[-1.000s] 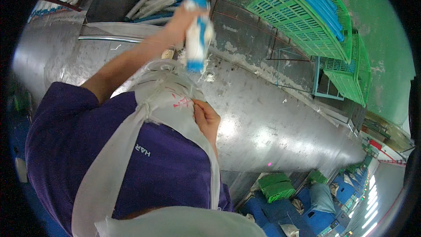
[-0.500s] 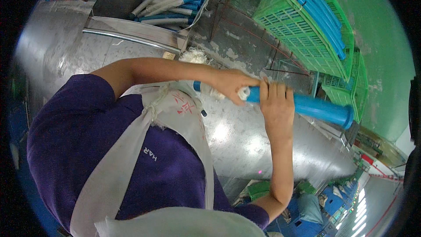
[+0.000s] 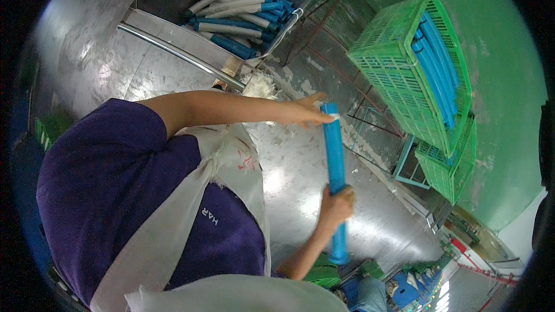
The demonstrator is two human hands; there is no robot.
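Observation:
A long blue tube [image 3: 335, 156] with a flared rim at its near end stands out in front of me, lengthwise away from my body. My right hand [image 3: 337, 205] is wrapped round it toward the flared end. At the tube's far end is my left hand [image 3: 302, 111], fingers stretched out and apart, the thumb side against the tube. A small white bit [image 3: 334, 117], perhaps yarn, shows on the tube beside that thumb.
Beyond my left arm, a metal bin [image 3: 167, 37] holds several blue tubes wound with white. A metal bar [image 3: 179, 55] runs along it, near a clump of white yarn [image 3: 260, 85]. Green crates [image 3: 384, 63] with blue tubes stand at the right by a green wall [image 3: 503, 110].
The blue tube has swung from pointing right to pointing toward me. My right hand has moved down with it, my left hand's fingers have straightened, and the white yarn around them no longer shows.

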